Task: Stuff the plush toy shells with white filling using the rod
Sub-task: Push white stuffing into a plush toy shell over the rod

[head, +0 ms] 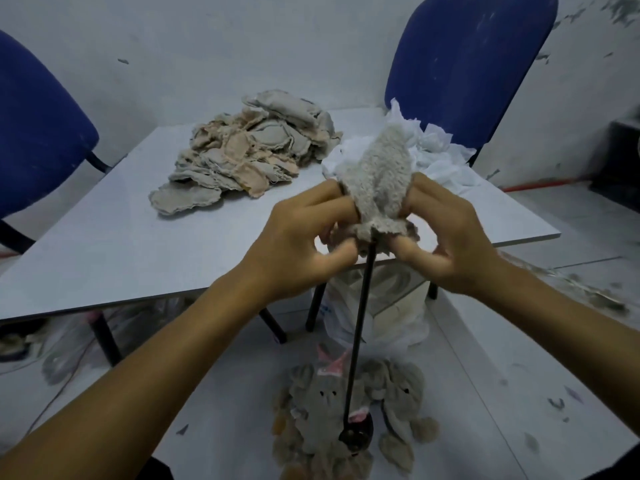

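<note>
Two hands are held together over the near edge of the white table (114, 244), both clamped on one grey plush shell (379, 181). The left hand (298, 244) pinches the shell's left side with curled fingers and thumb, and the right hand (450, 237) pinches its right side in the same way. The shell is held upright, its long axis running nearly vertical, with the rounded closed end pointing up and away and the frayed open end pointing down. A thin black rod (360, 327) is seen entering that open end from below; its long axis is close to vertical, leaning slightly to the left as it descends, and its lower end rests in a dark round base (356, 436) among a heap of grey stuffed toys (398, 393) on the floor. White filling (436, 150) is piled on the far right part of the table, just behind the shell. A stack of flat, inside-out beige and grey shells (249, 150) lies on the table's far middle. Blue printing is visible on a white plastic bag (398, 317) under the table, but it is too blurred to be read. A blue chair (467, 67) stands behind the table, and a second blue chair (38, 133) at its left.
</note>
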Tool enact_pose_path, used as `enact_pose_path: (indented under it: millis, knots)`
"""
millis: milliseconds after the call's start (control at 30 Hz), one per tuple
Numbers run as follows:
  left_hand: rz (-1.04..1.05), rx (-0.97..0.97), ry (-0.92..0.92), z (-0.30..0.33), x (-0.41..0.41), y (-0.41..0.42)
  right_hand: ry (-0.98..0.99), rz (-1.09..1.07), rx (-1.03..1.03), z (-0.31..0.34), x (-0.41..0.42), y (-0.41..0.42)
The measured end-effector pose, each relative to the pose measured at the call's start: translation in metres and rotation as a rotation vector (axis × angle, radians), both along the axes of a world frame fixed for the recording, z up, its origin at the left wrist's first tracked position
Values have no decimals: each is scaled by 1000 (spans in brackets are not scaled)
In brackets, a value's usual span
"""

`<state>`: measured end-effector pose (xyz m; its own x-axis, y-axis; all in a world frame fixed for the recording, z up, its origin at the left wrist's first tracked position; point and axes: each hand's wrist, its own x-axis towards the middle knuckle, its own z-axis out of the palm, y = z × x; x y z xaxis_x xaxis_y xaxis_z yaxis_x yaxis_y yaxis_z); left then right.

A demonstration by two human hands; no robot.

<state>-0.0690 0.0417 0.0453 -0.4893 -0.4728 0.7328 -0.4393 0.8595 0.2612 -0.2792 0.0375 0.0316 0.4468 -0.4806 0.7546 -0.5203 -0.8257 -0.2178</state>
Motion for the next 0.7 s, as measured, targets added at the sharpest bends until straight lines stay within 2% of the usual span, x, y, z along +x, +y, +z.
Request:
enact_pose_path:
  millis: [100, 167, 200, 333, 467, 600, 700]
  knots:
    - [-24, -23, -188, -22, 3, 2, 150, -28, -92, -23, -11, 5]
    - [6, 72, -341, -46, 5, 1, 254, -30, -37, -49, -11, 9]
    - [-1, 145, -362, -57, 4, 4, 268, -14, 22, -62, -9, 13]
    - [-38, 287, -264, -82, -1, 17, 153, 24, 215, -89, 0, 20]
    - [12, 197, -284, -97, 5, 22, 188, 39, 242, -92, -2, 26]
    - [17, 136, -443, -90, 11, 22, 362, 65, 346, -85, -12, 31]
    - [-48, 247, -395, -59, 18, 11, 430, 109, 396, -58, -27, 28]
